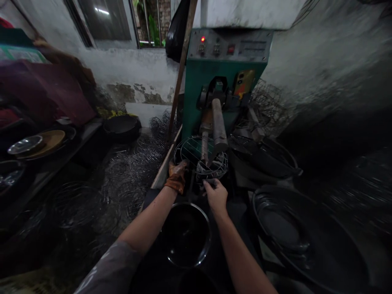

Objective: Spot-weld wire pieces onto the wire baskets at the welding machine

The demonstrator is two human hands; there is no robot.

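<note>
My left hand (177, 176) wears an orange-brown glove and grips the near left rim of a round wire rack (192, 149) lying under the arm of a green machine (225, 77). My right hand (215, 195) is bare and pinches the near edge of a smaller round wire basket (214, 166) beneath the machine's two metal bars (218, 124). Between my forearms, close to me, sits a dark metal bowl (185, 234) with a bright rim.
Heaps of wire rings (134, 171) fill the floor at the left. Stacked black pans (284, 228) stand at the right. A wooden pole (182, 65) leans by the machine. A shelf with bowls and plates (33, 145) runs along the left wall.
</note>
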